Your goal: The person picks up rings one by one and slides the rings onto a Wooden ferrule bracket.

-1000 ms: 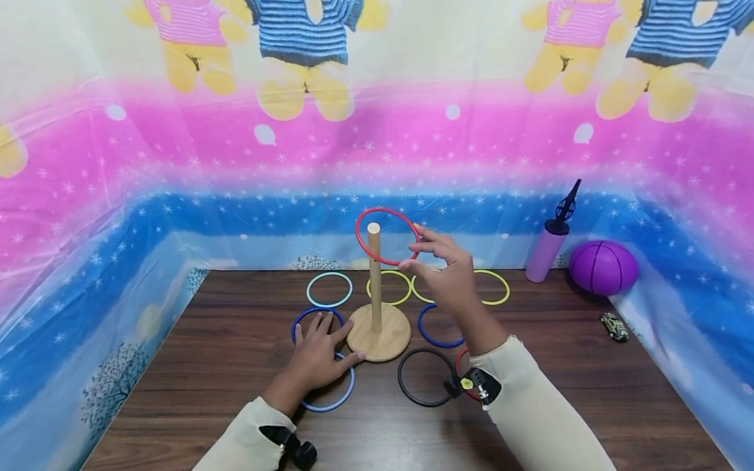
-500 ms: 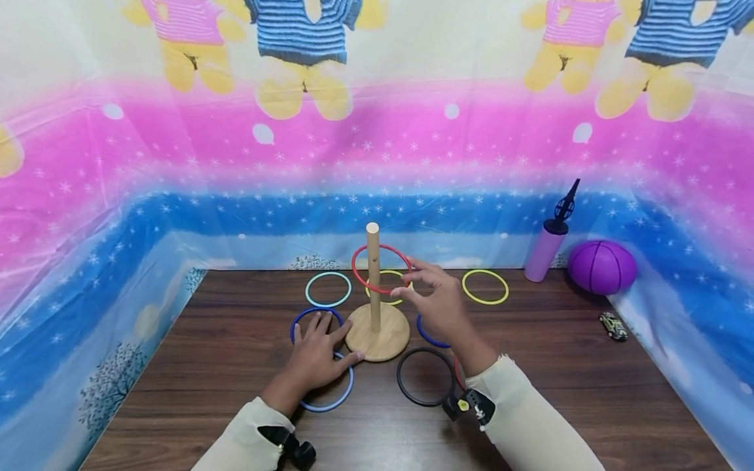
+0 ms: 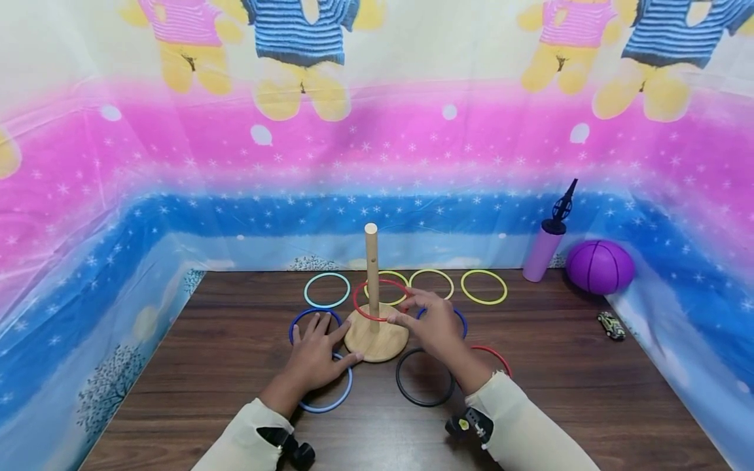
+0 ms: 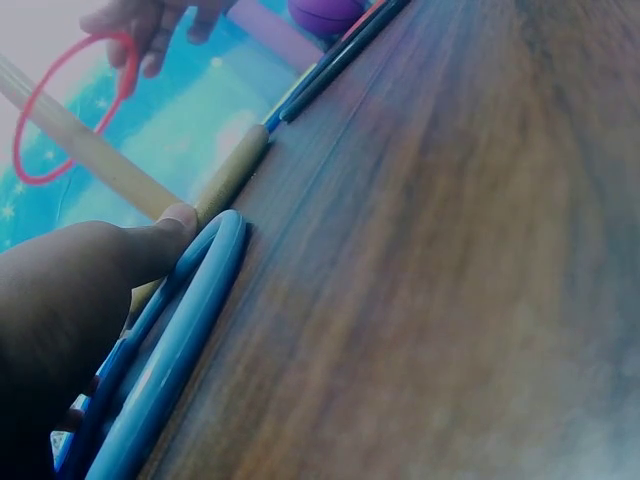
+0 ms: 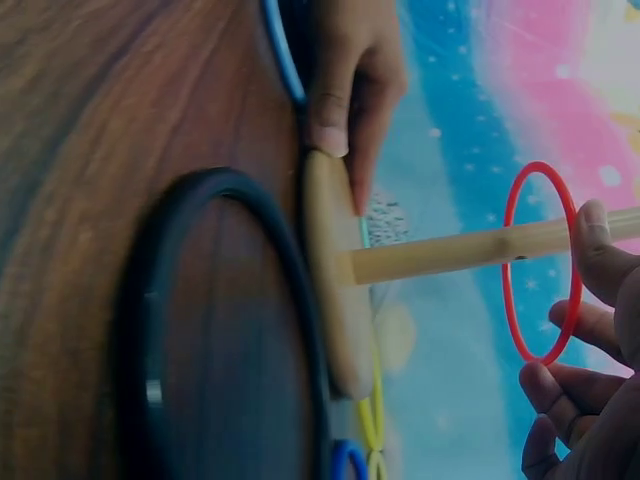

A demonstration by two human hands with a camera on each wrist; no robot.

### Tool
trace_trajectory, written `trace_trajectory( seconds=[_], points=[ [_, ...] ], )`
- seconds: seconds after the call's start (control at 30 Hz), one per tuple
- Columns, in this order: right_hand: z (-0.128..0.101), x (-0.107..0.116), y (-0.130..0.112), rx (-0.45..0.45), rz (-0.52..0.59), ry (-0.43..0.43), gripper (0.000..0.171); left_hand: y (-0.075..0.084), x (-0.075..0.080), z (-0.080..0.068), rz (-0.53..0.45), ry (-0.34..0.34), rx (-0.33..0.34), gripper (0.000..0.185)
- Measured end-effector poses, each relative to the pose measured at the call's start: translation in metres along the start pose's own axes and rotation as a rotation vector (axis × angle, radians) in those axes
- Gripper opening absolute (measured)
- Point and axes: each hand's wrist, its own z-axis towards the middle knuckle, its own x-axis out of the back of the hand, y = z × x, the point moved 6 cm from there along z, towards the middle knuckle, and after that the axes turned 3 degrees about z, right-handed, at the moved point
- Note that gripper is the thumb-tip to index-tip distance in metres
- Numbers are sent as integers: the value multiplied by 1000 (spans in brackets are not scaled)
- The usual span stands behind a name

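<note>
Right hand [image 3: 432, 327] pinching red ring [image 3: 381, 299] low around peg [image 3: 371, 265] — left hand [image 3: 318, 356] flat, fingers spread, touching base [image 3: 377, 340]. Ten rings counted: three yellow, three blue, two red, one teal, one black.

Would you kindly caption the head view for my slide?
Right hand holds thin red plastic ring around upright wooden peg; left hand steadies its round base.

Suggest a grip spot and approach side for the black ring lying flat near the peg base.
Probably pinch the black ring at its near arc, coming from above on the person's side: it lies flat, the wooden base crowds its far-left edge and the right hand overhangs its far side.
</note>
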Motion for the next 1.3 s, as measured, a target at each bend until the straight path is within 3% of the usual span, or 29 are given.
trace_trajectory(
  seconds=[0.53, 0.8, 1.3],
  points=[
    [-8, -29, 27, 76, -116, -93, 23, 0, -2, 1, -15, -11, 1, 82],
    [-13, -40, 32, 136, -227, -107, 25, 0, 0, 0, -7, -6, 7, 82],
    [-14, -47, 37, 157, -193, -133, 39, -1, -2, 1, -21, -8, 4, 84]
  ],
)
